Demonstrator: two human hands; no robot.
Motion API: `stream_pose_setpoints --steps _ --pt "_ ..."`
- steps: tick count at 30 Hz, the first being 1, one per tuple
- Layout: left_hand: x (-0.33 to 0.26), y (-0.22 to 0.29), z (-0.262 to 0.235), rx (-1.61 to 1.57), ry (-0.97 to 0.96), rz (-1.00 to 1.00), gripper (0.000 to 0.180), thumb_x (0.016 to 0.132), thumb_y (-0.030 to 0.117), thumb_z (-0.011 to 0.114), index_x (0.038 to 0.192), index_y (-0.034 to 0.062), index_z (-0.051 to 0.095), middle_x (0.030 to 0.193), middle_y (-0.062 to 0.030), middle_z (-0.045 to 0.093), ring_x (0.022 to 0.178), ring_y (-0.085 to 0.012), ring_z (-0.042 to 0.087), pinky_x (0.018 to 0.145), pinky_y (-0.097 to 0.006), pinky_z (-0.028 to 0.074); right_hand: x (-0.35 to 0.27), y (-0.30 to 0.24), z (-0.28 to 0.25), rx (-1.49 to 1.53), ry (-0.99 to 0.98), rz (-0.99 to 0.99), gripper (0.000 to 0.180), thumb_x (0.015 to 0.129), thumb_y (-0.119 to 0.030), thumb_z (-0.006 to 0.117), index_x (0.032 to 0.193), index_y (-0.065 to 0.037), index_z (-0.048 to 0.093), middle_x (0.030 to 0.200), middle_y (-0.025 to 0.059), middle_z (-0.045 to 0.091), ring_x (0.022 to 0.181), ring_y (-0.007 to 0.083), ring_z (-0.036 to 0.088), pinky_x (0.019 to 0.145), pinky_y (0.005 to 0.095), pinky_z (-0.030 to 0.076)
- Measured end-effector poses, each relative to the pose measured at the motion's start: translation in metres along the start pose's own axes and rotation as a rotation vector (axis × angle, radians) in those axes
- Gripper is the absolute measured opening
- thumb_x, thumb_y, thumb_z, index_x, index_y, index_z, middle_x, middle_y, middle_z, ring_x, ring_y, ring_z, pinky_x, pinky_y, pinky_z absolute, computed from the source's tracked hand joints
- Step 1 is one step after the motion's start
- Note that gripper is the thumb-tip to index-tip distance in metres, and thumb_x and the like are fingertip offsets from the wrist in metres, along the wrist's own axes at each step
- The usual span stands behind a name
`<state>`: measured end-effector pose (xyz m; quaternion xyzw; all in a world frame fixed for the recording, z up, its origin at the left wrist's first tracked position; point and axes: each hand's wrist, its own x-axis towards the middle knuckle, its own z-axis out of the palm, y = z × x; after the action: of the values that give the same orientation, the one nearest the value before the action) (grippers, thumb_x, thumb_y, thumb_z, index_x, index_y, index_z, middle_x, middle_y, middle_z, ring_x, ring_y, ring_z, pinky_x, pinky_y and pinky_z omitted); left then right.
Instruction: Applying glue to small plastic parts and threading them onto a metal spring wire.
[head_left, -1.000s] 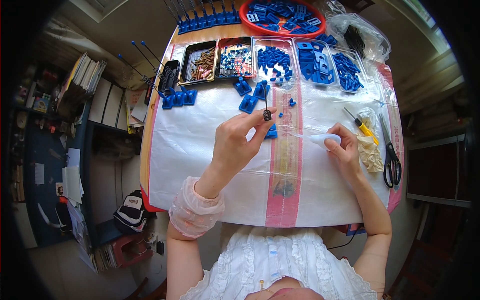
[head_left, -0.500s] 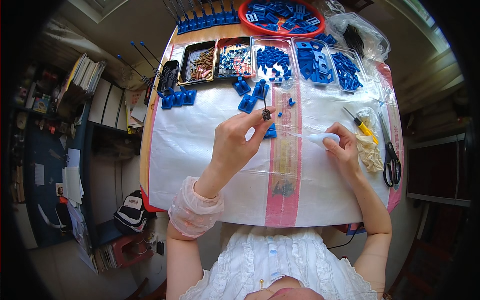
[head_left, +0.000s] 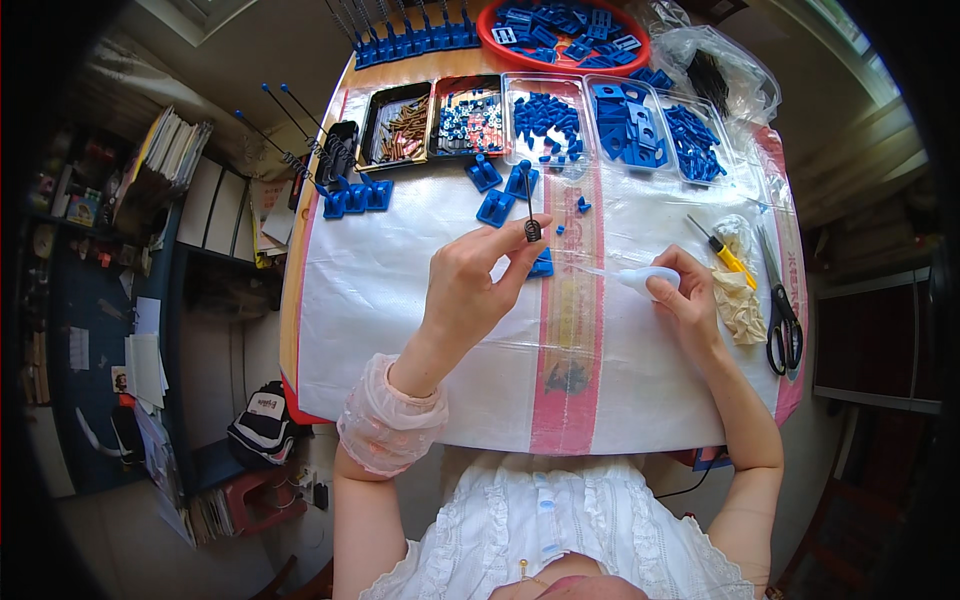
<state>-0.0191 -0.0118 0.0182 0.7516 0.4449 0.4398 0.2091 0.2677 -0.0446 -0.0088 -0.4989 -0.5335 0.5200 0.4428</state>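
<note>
Thumb and fingertips of my left hand pinch a black coil spring, from which a thin dark rod with a blue ball tip rises. A blue base piece lies just beyond those fingers, partly hidden by them. My right hand is closed round a small white squeeze bottle. Its fine nozzle points left, toward the spring, with a gap between the two. Several blue bases with upright lugs lie on the sheet beyond my left hand. Tiny blue bits rest to the right of them.
Across the far side stand trays of brown screws, small nuts, and blue parts. Behind them is a red basin. At right lie a yellow-handled screwdriver, crumpled cream gloves and scissors. Finished-looking sprung rods stand at left.
</note>
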Motion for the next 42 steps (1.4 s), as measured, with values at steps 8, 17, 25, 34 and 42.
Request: stream_pose_setpoints --steps 8,17,25,34,42 --pt "-0.0003 -0.0010 0.0001 0.008 0.002 0.007 0.014 0.094 0.009 0.074 0.107 0.0069 0.080 0.103 -0.0064 0.080 0.048 -0.0030 0.046 0.042 -0.023 0.027 0.0003 0.0000 -0.0010 0.003 -0.014 0.007 0.020 0.092 -0.023 0.072 0.090 -0.007 0.061 0.076 -0.0034 0.057 0.067 0.0020 0.049 0.059 0.0197 0.036" --pt "0.0002 -0.0005 -0.0002 0.006 -0.002 0.006 0.018 0.094 0.009 0.074 0.111 0.0072 0.079 0.093 -0.0062 0.080 0.048 -0.0029 0.043 0.042 -0.024 0.026 0.0002 -0.0017 -0.0004 0.000 -0.017 0.011 0.020 0.092 -0.024 0.073 0.091 -0.007 0.061 0.076 -0.0027 0.058 0.067 0.0024 0.050 0.059 0.0199 0.036" --pt "0.0000 -0.0010 0.0002 0.005 -0.005 0.003 0.018 0.094 0.009 0.075 0.111 0.0075 0.079 0.092 -0.0063 0.080 0.048 -0.0030 0.044 0.042 -0.024 0.026 0.0000 0.0007 -0.0019 -0.014 -0.016 0.003 0.020 0.092 -0.024 0.072 0.090 -0.007 0.061 0.076 -0.0029 0.058 0.067 0.0023 0.049 0.058 0.0200 0.035" --pt "-0.0009 -0.0030 0.0006 0.010 0.001 0.012 0.015 0.094 0.009 0.074 0.107 0.0078 0.080 0.098 -0.0056 0.080 0.048 -0.0031 0.046 0.042 -0.024 0.026 0.0001 -0.0009 -0.0010 0.007 -0.022 0.018 0.020 0.092 -0.024 0.072 0.090 -0.007 0.061 0.076 -0.0034 0.057 0.067 0.0019 0.048 0.058 0.0200 0.035" --pt "-0.0010 -0.0023 0.0002 0.007 -0.003 0.006 0.018 0.094 0.008 0.074 0.111 0.0083 0.079 0.094 -0.0053 0.080 0.047 -0.0025 0.042 0.042 -0.024 0.025 -0.0005 -0.0021 0.0001 -0.005 -0.005 0.032 0.021 0.092 -0.024 0.073 0.092 -0.006 0.062 0.078 -0.0033 0.057 0.069 0.0022 0.050 0.059 0.0193 0.036"
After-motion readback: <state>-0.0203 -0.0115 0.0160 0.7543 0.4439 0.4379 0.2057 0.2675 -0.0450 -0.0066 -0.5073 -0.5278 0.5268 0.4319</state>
